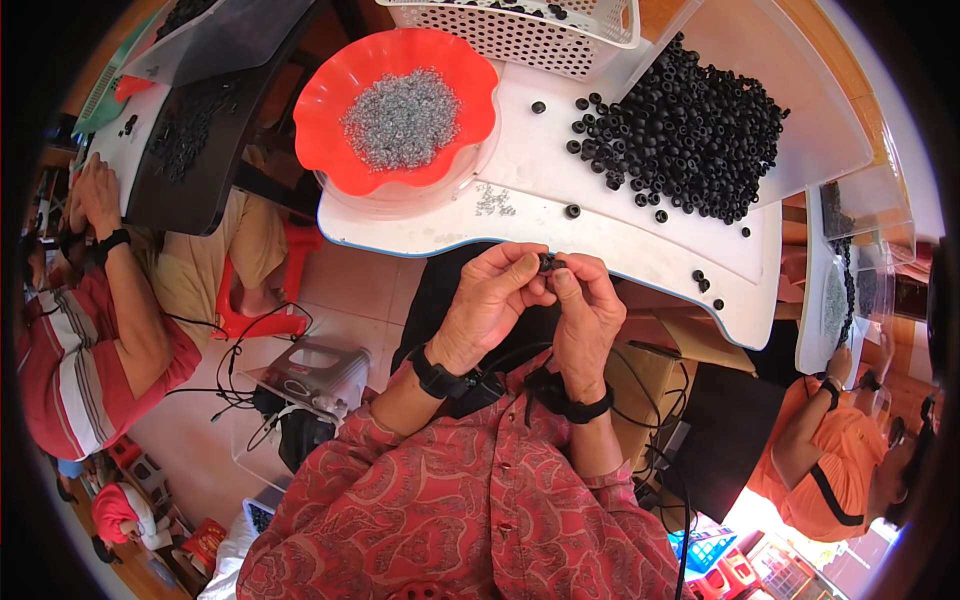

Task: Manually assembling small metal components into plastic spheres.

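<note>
A small black part (547, 262) is pinched between my two hands, just off the table's front edge. My left hand (488, 308) grips it with thumb and forefinger, and my right hand (586, 322) closes on it from the other side. Fingertips hide much of its shape. To the right on the table lies a large heap of small round black pieces with holes (690, 130). A wavy-rimmed red bowl (318, 120) at the left holds many tiny silvery-grey pieces (402, 118), too small to name.
Behind the bowl stands a white perforated basket (520, 45). A clear plastic panel (815, 120) borders the heap. Stray black pieces (702, 280) lie near the front edge. People work at tables on both sides. Cables (235, 375) run across the floor at left.
</note>
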`<state>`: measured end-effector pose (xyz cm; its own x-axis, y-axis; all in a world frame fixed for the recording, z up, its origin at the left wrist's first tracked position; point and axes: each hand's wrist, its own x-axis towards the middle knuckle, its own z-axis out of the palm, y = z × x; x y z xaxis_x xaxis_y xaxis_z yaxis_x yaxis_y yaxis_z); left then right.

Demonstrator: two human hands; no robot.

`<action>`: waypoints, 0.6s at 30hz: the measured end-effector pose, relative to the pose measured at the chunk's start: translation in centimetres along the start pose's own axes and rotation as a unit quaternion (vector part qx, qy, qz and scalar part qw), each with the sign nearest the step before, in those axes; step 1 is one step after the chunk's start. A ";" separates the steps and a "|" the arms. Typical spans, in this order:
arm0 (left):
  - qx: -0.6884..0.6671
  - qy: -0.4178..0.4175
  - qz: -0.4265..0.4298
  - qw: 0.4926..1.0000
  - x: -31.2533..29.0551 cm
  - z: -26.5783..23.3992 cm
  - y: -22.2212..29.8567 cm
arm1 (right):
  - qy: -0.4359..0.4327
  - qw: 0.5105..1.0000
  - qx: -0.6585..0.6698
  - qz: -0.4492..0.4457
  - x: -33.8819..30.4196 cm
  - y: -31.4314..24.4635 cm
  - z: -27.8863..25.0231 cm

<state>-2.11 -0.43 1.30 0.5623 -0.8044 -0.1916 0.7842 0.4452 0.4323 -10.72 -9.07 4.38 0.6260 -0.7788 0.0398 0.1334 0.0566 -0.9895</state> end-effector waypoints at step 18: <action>-0.094 0.000 -0.064 0.994 0.3 -0.5 0.0 | 0.002 1.000 -0.013 -0.012 0.2 0.1 0.4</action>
<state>-1.80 -0.48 0.84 0.4555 -0.8590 -0.2338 0.8840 0.4054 0.2328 -10.28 -8.92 4.31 0.6192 -0.7828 0.0625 0.1281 0.0221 -0.9915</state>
